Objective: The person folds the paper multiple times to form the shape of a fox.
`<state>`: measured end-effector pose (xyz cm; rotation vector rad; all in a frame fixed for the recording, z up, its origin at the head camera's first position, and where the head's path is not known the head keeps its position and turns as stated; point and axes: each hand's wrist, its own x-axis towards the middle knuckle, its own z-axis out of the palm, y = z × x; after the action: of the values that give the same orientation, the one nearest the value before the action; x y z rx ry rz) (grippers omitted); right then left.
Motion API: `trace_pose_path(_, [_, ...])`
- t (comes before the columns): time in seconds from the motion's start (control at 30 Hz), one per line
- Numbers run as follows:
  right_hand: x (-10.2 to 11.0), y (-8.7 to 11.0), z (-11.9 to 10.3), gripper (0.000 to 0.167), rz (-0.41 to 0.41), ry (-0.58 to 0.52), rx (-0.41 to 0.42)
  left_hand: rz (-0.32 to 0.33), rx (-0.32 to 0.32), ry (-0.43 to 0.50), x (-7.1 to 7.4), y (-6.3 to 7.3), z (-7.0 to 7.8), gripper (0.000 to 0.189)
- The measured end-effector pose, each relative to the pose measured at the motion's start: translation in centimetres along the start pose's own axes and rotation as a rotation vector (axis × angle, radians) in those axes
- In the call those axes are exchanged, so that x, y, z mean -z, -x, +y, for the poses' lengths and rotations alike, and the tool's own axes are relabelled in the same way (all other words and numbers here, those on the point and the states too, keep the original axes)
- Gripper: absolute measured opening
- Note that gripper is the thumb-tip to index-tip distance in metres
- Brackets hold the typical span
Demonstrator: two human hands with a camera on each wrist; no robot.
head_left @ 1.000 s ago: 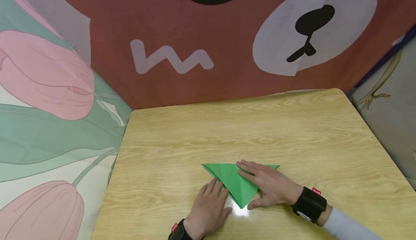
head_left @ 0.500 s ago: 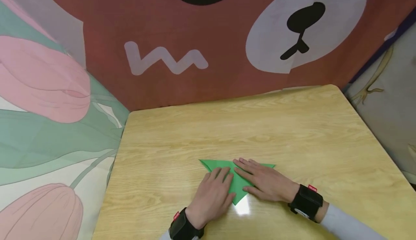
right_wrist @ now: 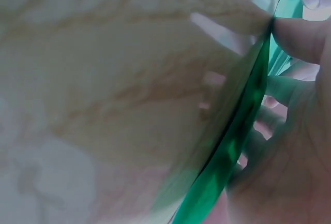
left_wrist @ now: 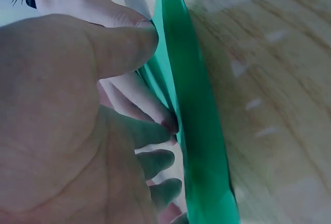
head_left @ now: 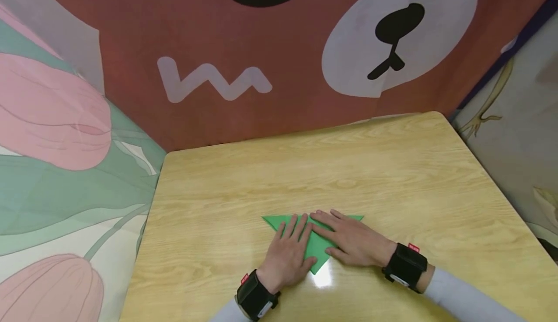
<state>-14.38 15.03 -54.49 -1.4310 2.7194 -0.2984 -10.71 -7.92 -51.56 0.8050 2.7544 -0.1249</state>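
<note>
A green sheet of paper, folded into a triangle, lies on the wooden table with one corner toward the person. My left hand rests on its left half, fingers straight and slightly spread. On the right half lies my right hand, its straight fingers pointing left and almost meeting the left fingertips. In the left wrist view the folded paper shows layers standing a little apart along its edge. The right wrist view has the paper's edge beside the thumb and fingers.
The wooden table stretches out around the paper. Behind it hangs a brown cloth with a printed animal face, and at the left a cloth with printed tulips. Both wrists wear black straps.
My left hand has moved up and right from the paper's lower left edge onto its left half. My right hand stays on the paper. The head view has shifted slightly.
</note>
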Motion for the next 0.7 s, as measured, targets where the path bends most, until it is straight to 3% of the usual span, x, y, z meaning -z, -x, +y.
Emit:
trace_pose_path(0.33, [-0.2, 0.4, -0.5, 0.067, 0.036, -0.001, -0.013, -0.036, 0.012, 0.033, -0.8, -0.6, 0.3, 0.079])
trace_pose_path(0.7, [0.0, 0.4, -0.7, 0.069, 0.037, -0.003, -0.025, -0.022, 0.021, 0.073, -1.3, -1.0, 0.1, 0.079])
